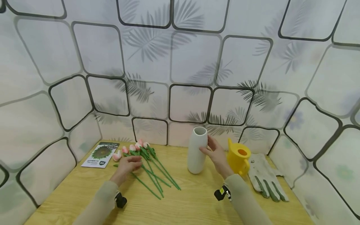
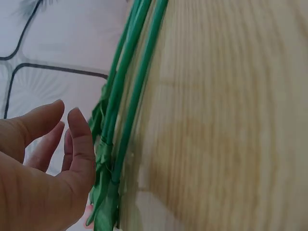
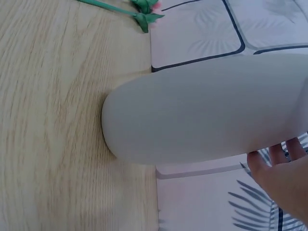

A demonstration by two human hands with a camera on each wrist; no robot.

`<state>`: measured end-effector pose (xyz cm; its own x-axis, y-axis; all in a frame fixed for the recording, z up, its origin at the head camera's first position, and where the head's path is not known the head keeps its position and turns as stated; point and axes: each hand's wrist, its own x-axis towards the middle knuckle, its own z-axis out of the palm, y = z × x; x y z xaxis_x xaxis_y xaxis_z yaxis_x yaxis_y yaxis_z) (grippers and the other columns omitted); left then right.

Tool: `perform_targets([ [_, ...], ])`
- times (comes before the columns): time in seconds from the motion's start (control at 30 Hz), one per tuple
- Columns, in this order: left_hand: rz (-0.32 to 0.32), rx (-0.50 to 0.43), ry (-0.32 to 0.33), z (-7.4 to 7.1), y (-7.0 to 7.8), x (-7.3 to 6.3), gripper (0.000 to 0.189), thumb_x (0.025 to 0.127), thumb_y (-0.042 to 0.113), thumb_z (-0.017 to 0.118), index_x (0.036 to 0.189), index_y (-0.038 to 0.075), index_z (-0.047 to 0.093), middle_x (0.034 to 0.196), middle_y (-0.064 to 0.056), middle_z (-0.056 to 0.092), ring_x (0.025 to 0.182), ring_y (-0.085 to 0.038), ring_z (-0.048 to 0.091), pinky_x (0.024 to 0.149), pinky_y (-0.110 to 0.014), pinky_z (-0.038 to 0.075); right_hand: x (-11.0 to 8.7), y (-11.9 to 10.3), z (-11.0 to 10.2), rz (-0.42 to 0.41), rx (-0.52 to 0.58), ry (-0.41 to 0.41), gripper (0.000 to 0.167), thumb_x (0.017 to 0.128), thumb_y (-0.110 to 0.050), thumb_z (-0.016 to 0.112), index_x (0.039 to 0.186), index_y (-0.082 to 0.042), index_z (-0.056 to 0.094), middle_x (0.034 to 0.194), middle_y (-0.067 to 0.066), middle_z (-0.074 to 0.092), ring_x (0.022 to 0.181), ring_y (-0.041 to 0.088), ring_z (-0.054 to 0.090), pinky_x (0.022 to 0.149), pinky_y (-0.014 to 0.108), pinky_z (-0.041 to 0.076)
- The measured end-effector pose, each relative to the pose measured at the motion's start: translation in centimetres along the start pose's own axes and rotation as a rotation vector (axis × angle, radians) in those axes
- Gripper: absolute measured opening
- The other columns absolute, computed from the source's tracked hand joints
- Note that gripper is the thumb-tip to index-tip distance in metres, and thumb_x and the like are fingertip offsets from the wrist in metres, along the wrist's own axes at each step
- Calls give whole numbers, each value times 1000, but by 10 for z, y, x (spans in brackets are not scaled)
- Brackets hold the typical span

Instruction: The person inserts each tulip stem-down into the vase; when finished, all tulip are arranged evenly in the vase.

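Observation:
A white vase stands upright on the wooden table, its mouth facing up. My right hand holds it from the right side at its upper half, the thumb across the front. In the right wrist view, fingertips touch the side of the vase. Several pink artificial tulips with green stems lie fanned out on the table to the left. Over their leaves hovers my left hand, fingers loosely bent with nothing between them. The left wrist view shows the stems beside that hand.
A sunflower seed packet lies at the back left, beside the blooms. Right of the vase stands a yellow watering can, with grey-green gloves lying next to it. A patterned cloth wall rises behind the table.

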<state>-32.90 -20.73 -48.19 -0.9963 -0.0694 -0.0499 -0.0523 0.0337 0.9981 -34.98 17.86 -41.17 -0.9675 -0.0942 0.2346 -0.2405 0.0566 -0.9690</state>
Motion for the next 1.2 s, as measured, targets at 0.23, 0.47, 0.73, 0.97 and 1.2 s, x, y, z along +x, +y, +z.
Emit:
perform_targets([
  [0.23, -89, 83, -22, 4, -6, 10, 43, 88, -3, 68, 126, -17, 54, 85, -4, 69, 69, -9, 66, 66, -24, 59, 2, -2, 4, 12, 12, -10, 74, 89, -12, 73, 152, -16, 34, 156, 8, 37, 144, 30, 34, 121, 53, 25],
  [0.47, -107, 89, -64, 4, -10, 18, 43, 87, -5, 68, 125, -18, 54, 75, -2, 69, 63, -9, 66, 59, -23, 59, 3, -1, 4, 21, 8, -8, 73, 90, -13, 73, 152, -15, 34, 156, 8, 37, 143, 30, 34, 120, 53, 26],
  [0.73, -99, 242, -194, -2, -8, 21, 43, 91, 5, 68, 128, -13, 56, 70, -3, 69, 58, -6, 61, 52, -21, 55, 3, 1, 1, 5, 16, -16, 70, 91, -11, 71, 151, -14, 36, 155, 9, 38, 142, 31, 35, 120, 53, 27],
  [0.97, -56, 327, -219, -2, -7, 21, 31, 91, 8, 69, 115, -10, 65, 71, -5, 68, 59, -9, 60, 51, -22, 53, 2, 1, 0, 19, 16, -7, 69, 91, -11, 71, 151, -15, 37, 155, 9, 37, 143, 32, 35, 120, 53, 27],
  [1.2, -49, 251, -183, -3, -9, 20, 26, 89, 4, 70, 107, -14, 65, 73, -6, 69, 61, -8, 64, 54, -22, 56, 2, 0, -1, 38, 7, -7, 67, 91, -13, 71, 150, -16, 39, 155, 8, 38, 144, 32, 34, 119, 52, 29],
])
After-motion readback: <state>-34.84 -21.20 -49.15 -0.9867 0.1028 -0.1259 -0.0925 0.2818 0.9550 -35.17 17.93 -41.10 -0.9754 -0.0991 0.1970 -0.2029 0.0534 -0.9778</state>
